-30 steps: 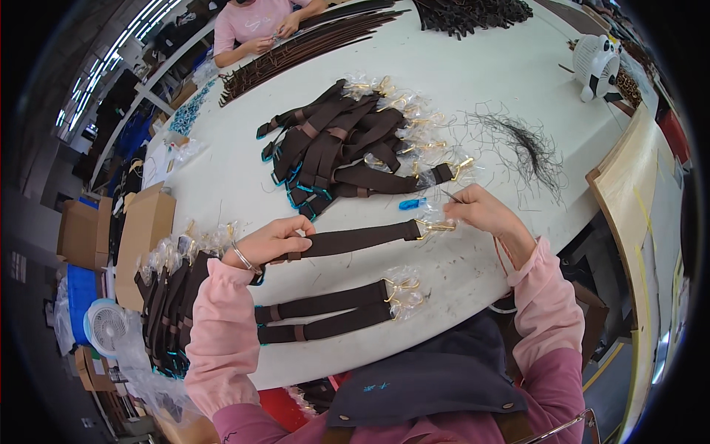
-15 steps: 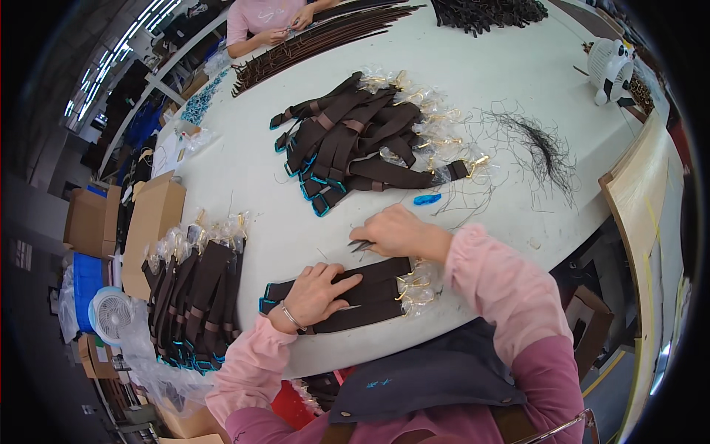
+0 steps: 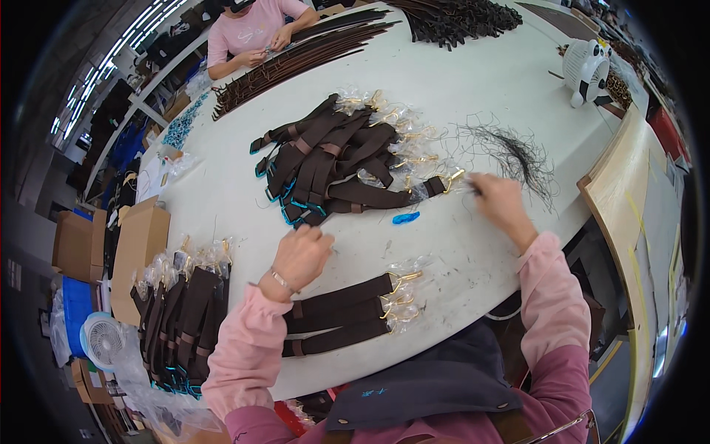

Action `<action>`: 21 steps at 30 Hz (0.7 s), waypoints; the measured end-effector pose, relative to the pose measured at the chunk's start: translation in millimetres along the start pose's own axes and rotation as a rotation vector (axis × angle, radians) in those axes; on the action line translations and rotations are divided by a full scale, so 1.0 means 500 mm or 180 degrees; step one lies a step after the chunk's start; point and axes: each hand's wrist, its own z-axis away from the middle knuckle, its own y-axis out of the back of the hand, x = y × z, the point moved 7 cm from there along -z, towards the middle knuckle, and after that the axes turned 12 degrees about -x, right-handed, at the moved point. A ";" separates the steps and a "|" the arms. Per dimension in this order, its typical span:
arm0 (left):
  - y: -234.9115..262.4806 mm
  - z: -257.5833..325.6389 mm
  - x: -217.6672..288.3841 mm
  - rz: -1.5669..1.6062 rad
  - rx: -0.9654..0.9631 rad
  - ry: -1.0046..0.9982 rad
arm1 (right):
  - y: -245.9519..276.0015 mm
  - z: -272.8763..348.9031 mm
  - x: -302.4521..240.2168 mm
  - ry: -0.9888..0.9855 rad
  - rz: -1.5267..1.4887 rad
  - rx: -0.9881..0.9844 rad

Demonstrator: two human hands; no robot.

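Note:
My left hand, fingers bent and slightly blurred, is at the lower edge of a pile of dark brown straps, close to their blue-edged buckles. Whether it touches them I cannot tell. My right hand is raised over the table to the right of that pile, also blurred. Small dark thread snips show at its fingertips. Between me and the pile lie a few flat straps, their gold hooks wrapped in clear plastic; my left forearm covers their other ends.
More straps hang over the table's left edge. A blue scrap and tangled black threads lie on the white table. A small white fan stands far right. Across the table, a person in pink works beside long brown strips.
My left hand has lifted off the flat straps and moved up to the pile. My right hand has swung right with the snips. The flat straps lie more spread apart.

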 end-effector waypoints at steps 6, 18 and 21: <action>0.024 -0.172 0.024 -0.0141 0.0980 -0.0374 | -0.097 0.004 -0.163 0.0550 0.0148 -0.1442; 0.190 -0.121 0.008 0.1926 -0.0575 -0.0632 | 0.020 -0.075 -0.102 -0.0429 -0.2768 -0.1249; 0.240 -0.105 0.049 0.1895 -0.0475 -0.0965 | -0.035 -0.097 -0.217 0.0090 -0.3496 -0.1737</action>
